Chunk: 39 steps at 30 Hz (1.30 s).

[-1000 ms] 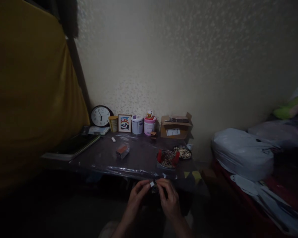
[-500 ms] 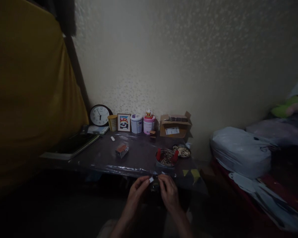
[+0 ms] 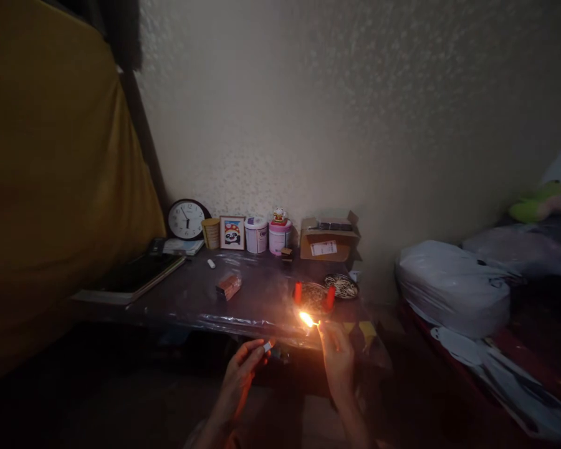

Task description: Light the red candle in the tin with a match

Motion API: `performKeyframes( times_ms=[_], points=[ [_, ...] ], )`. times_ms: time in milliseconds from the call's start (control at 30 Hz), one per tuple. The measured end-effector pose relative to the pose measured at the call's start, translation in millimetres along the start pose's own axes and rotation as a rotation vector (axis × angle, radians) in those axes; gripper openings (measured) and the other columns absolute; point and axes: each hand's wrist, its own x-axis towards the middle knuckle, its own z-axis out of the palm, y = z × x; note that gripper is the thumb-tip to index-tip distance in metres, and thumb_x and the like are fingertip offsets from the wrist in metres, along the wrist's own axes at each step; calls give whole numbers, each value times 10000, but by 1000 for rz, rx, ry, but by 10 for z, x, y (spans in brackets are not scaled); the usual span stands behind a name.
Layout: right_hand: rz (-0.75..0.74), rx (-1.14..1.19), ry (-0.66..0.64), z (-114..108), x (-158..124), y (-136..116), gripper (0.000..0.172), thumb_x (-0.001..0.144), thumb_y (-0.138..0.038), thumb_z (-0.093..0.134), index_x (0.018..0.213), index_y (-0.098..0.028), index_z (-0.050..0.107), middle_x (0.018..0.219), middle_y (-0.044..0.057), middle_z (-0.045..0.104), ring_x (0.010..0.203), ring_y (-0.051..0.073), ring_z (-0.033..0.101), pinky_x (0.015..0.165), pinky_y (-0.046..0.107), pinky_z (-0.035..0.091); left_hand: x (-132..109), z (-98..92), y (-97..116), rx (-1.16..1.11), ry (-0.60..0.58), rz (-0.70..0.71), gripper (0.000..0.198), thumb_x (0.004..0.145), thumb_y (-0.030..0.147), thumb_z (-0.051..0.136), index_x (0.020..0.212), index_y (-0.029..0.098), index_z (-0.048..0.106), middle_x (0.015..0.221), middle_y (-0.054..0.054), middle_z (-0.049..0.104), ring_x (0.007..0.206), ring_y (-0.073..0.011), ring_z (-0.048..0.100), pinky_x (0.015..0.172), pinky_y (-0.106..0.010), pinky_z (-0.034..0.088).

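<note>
A burning match (image 3: pixel 316 323) is pinched in the fingertips of my right hand (image 3: pixel 338 357), its bright flame pointing left. My left hand (image 3: pixel 241 369) is closed on a small matchbox (image 3: pixel 267 346), of which a pale end shows between thumb and fingers. Just beyond the flame stands a round dish (image 3: pixel 314 298) with loose bits in it. Two red candles rise from it, a left candle (image 3: pixel 298 292) and a right candle (image 3: pixel 330 297); I see no flame on either. Behind on the right is a dark plate of matchsticks (image 3: pixel 342 286).
On the plastic-covered table (image 3: pixel 257 293) lies a wrapped stack of small boxes (image 3: pixel 228 286). Along the wall stand a clock (image 3: pixel 187 219), a panda picture (image 3: pixel 232 233), tins (image 3: pixel 256 236) and a cardboard box (image 3: pixel 330 242). A yellow curtain (image 3: pixel 65 174) hangs left; white bags (image 3: pixel 453 284) sit right.
A match now burns in my right hand, lighting the table. My right hand has moved up and right toward the dish; my left hand has shifted left and slightly down with the matchbox.
</note>
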Motion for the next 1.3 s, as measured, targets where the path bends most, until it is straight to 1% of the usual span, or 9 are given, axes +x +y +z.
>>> performKeyframes(
  times_ms=[167,267,467,600,700,800,933,1133,1300],
  points=[
    [46,37,24,-9,51,85,157,792,-335,574,712,-214,634,725,52,642,704,183,578,646,295,494,46,-238,-50,-19,41,-10,303,619,343,752,861,178,676,961,-103,734,823,-191,651,764,-305,458],
    [85,49,39,-10,76,86,174,778,-350,586,686,-210,633,706,49,640,697,191,574,651,311,489,69,-327,-112,-36,74,-13,319,601,350,762,849,167,680,932,-107,736,804,-201,657,725,-304,469],
    [163,97,43,21,120,13,174,777,-353,584,719,-198,637,718,28,642,686,181,583,625,297,489,75,-389,-148,-71,97,-34,328,581,351,774,844,174,692,858,-80,740,794,-205,663,703,-290,479],
    [180,145,38,62,154,27,197,762,-360,601,738,-169,640,742,38,648,725,180,596,676,299,496,62,-396,-129,-50,105,-52,365,565,381,775,852,169,696,826,-74,734,809,-226,664,728,-306,484],
    [159,141,41,79,178,61,198,750,-358,617,724,-163,640,744,39,642,735,183,593,711,313,485,55,-401,-122,-44,103,-55,367,555,392,778,830,162,699,798,-69,729,792,-225,663,726,-304,483],
    [132,139,33,87,189,96,186,761,-346,613,724,-165,635,750,31,628,735,178,592,710,305,477,50,-415,-128,-27,96,-62,339,600,378,756,863,174,695,841,-66,730,818,-217,659,742,-297,479],
    [69,113,10,91,195,125,161,789,-322,596,742,-172,630,773,27,618,750,170,589,724,300,468,53,-436,-149,-26,96,-71,324,629,370,741,889,184,687,838,-54,730,809,-199,656,745,-283,477],
    [-53,28,-45,82,230,55,136,823,-275,566,747,-182,632,778,29,611,772,167,582,739,294,455,76,-439,-163,-44,92,-71,325,633,368,741,886,172,687,813,-59,726,778,-195,660,737,-290,480],
    [-79,0,-52,101,249,43,142,828,-275,559,743,-186,632,771,32,622,760,170,585,722,291,457,55,-425,-128,-50,90,-76,306,629,352,747,874,179,686,821,-52,728,808,-192,656,745,-273,475]
  ],
)
